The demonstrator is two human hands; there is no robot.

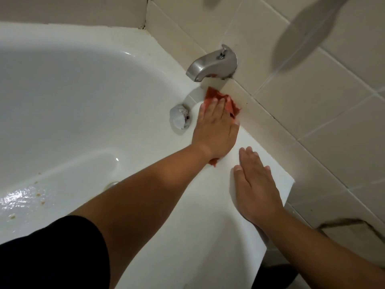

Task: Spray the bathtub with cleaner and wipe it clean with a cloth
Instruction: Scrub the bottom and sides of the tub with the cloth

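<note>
Tiled bathroom, white bathtub (187, 205) ledge: left hand (216, 130) pressing flat on red cloth (210, 94), right hand (256, 184) spread; wiping seems underway, basin stains (12, 215) left.

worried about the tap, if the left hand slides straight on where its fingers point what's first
Probably the tiled wall just under the spout; the left hand and cloth sit lower than it, depth unclear.

Cloth (230, 106) under left hand (216, 130) on bathtub (200, 215) ledge, spout (212, 64) behind, right hand (256, 184) on ledge nearer
</note>
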